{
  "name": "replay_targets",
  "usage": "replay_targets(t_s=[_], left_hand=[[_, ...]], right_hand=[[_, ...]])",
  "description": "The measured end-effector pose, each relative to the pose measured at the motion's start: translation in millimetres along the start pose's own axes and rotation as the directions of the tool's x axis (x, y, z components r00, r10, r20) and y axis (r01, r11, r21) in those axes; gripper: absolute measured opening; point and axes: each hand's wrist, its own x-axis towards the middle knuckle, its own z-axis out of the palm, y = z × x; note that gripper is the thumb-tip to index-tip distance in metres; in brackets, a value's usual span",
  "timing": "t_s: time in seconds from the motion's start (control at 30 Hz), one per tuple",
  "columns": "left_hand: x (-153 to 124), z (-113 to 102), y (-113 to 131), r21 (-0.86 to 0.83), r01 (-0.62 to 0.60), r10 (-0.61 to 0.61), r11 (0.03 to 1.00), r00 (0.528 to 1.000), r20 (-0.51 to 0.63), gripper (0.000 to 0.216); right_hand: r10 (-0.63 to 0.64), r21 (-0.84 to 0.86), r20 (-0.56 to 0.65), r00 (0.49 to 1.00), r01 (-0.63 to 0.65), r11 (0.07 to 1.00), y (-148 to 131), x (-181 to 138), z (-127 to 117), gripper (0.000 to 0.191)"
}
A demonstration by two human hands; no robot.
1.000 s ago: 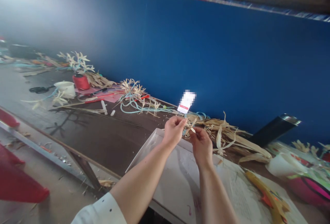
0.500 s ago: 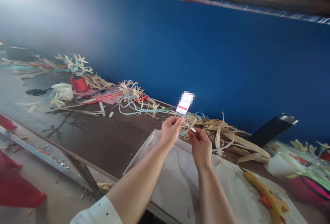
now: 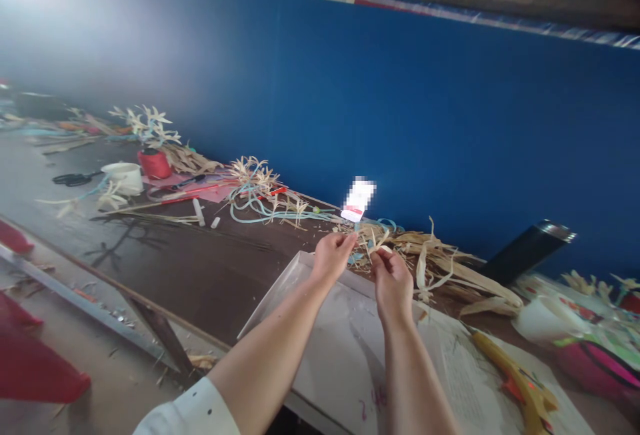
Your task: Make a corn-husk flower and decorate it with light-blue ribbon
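My left hand is raised over the back edge of the white tray, thumb and fingers pinched together. What it pinches, if anything, is too small to make out. Just to its right, my right hand is closed on a pale strip of dried husk that sticks up from the fingertips. The two hands are a short gap apart. Behind them lies a heap of dried corn husks and cut scraps, and a lit phone leans at the blue wall.
A yellow hot glue gun rests on paper at the right, near a white cup and a dark flask. Leftward are husk flowers, a red thread spool, a white bowl and scissors.
My right hand has turned slightly and risen a little, and the husk strip now stands more upright. My left hand has shifted only slightly.
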Motion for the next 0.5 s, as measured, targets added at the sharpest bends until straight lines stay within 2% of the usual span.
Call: replay_targets(t_s=[0.07, 0.13, 0.2, 0.37, 0.5], left_hand=[[-1, 1, -1, 0.068, -0.06, 0.058, 0.996, 0.998, 0.034, 0.028], [-2, 2, -2, 0.057, -0.122, 0.119, 0.991, 0.991, 0.059, 0.019], [-2, 3, -2, 0.031, -0.157, 0.154, 0.987, 0.985, 0.083, 0.022], [-6, 3, 2, -0.078, -0.153, 0.164, 0.985, 0.973, 0.162, 0.027], [-10, 2, 10, -0.136, -0.15, 0.181, 0.979, 0.949, 0.257, 0.026]], right_hand=[[-0.015, -0.011, -0.011, 1.0, 0.015, 1.0, 2, 1, 0, 0.037], [-0.013, -0.012, -0.014, 1.0, 0.013, 1.0, 2, 2, 0, 0.037], [-0.008, -0.004, -0.01, 1.0, 0.008, 1.0, 2, 2, 0, 0.037], [0.011, 0.028, -0.024, 1.0, -0.01, 1.0, -3, 2, -2, 0.037], [0.06, 0.119, 0.017, 0.998, -0.061, 0.991, -9, -1, -2, 0.033]])
